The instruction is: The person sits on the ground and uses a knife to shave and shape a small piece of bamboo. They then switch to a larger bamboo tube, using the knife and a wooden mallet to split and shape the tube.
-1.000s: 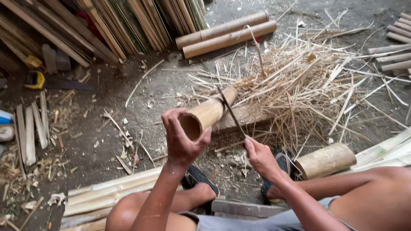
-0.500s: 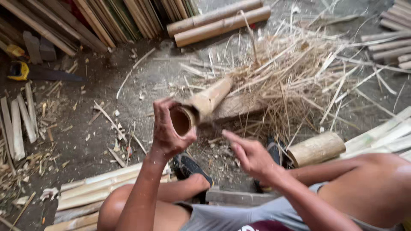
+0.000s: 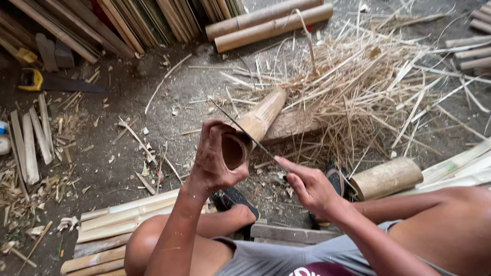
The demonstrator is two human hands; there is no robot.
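Dirt floor behind; left hand [image 3: 215, 163] wraps the bamboo tube [image 3: 253, 128], right hand [image 3: 309, 186] grips a thin blade [image 3: 243, 132] across its open end.

Dirt floor [image 3: 153, 117] – bamboo shavings [image 3: 368, 87], poles [image 3: 268, 20], handsaw [image 3: 56, 83], split slats [image 3: 28, 143].

Bare dirt floor [image 3: 169, 97] littered with shavings, a pile of bamboo strips [image 3: 368, 87], stacked poles [image 3: 266, 20] along the back.
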